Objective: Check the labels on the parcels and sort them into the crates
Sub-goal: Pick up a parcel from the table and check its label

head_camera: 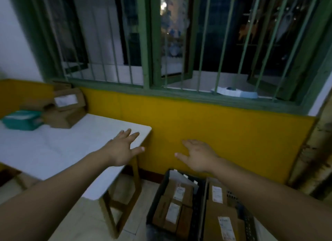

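Head view, both hands empty, fingers spread, left hand (124,149) over table (53,147), right hand (197,156) above crated parcels (177,203)

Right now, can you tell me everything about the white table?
The white table has a flat, smooth top with rounded corners and looks like plastic or laminate. It stands on brown wooden-looking legs against the yellow wall. At its far left end sit a pile of brown cardboard parcels and a teal box. The left hand, fingers spread, is above its near right corner; whether it touches is unclear. A dark crate sits on the floor beside it.
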`<state>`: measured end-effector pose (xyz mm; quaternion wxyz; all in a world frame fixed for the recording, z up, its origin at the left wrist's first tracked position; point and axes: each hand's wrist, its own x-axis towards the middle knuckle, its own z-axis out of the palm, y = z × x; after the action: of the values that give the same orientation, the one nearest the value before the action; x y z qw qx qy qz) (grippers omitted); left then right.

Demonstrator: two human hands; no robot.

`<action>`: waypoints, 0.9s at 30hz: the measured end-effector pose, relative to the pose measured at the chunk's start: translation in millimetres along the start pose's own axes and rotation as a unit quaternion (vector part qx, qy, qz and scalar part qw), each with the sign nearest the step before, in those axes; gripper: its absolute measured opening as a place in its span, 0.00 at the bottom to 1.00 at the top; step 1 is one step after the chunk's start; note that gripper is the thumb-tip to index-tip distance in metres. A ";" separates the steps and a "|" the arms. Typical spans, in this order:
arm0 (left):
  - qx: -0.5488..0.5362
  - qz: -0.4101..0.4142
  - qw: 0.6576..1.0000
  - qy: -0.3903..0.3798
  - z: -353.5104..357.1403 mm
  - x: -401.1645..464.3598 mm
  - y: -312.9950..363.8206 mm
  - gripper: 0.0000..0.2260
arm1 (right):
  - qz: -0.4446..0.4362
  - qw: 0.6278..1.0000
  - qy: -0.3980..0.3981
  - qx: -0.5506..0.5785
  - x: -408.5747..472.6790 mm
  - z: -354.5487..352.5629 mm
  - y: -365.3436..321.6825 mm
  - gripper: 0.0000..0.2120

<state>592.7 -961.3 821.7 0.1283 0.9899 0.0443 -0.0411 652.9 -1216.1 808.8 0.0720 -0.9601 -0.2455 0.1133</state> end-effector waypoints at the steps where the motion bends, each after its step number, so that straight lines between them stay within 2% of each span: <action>1: -0.005 -0.010 1.000 0.012 -9.5 -8.2 -18.3 0.33 | -0.012 1.000 0.000 -0.003 5.5 -3.2 -19.7 0.37; 8: -0.040 -0.117 0.990 0.072 -73.8 -84.2 -187.1 0.32 | -0.115 0.993 0.020 -0.019 75.6 -1.9 -200.9 0.36; 12: -0.042 -0.177 0.980 0.084 -103.6 -117.3 -272.9 0.33 | -0.147 0.988 0.047 0.010 110.9 8.8 -291.2 0.36; 15: -0.048 -0.208 0.973 0.091 -122.3 -139.0 -329.1 0.32 | -0.165 0.985 0.039 0.036 136.0 16.9 -350.8 0.35; 21: -0.086 -0.248 0.961 0.087 -130.0 -151.8 -409.1 0.32 | -0.177 0.982 0.018 0.061 189.6 25.8 -421.8 0.35; 27: -0.090 -0.269 0.956 0.070 -129.9 -117.5 -467.9 0.32 | -0.183 0.980 0.003 0.079 260.7 34.3 -459.0 0.35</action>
<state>439.2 -486.2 840.6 0.1972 0.9263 0.3211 -0.0007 657.9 -687.3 817.3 0.1682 -0.8906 -0.4067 0.1144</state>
